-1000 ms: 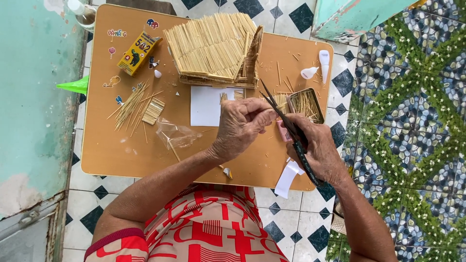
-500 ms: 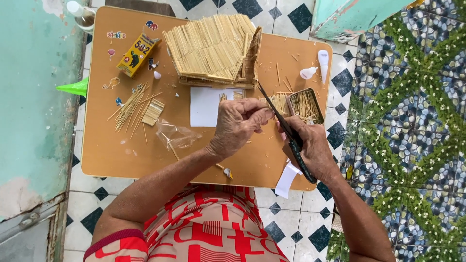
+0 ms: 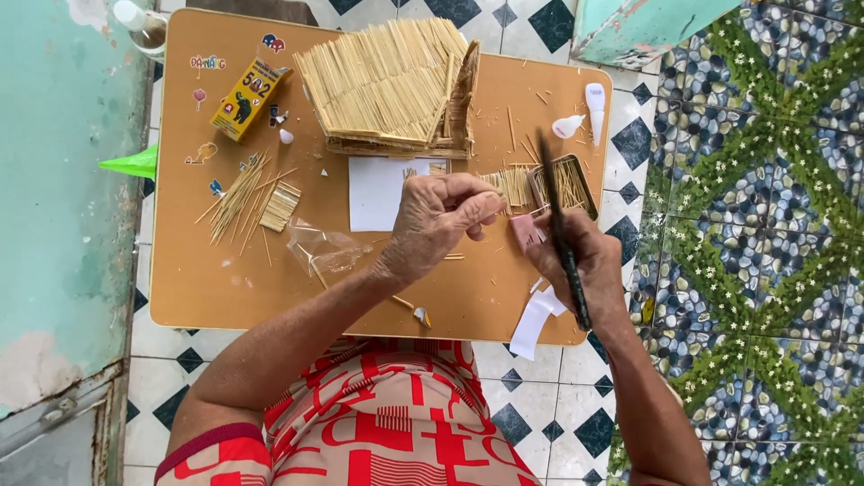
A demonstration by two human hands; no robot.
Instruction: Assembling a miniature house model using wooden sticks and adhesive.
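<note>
Head view: left hand [image 3: 438,220] pinches a thin stick [image 3: 498,205]; right hand [image 3: 576,256], grip closed, holds dark scissors [image 3: 562,236] over the surface [image 3: 207,288].

Bench [image 3: 216,288] was plain tan-orange. Stick model [image 3: 387,85] and loose sticks [image 3: 236,193] were pale straw yellow. Small box [image 3: 238,97] was bright yellow with red and dark markings. Paper sheet [image 3: 378,193] was white. Tool [image 3: 562,243] in the right hand [image 3: 576,261] was black. Garment [image 3: 387,423] was red with cream shapes. Floor tiles [image 3: 531,27] were white with dark blue diamonds; mat [image 3: 765,225] was a green lattice over blue-grey pebbles
</note>
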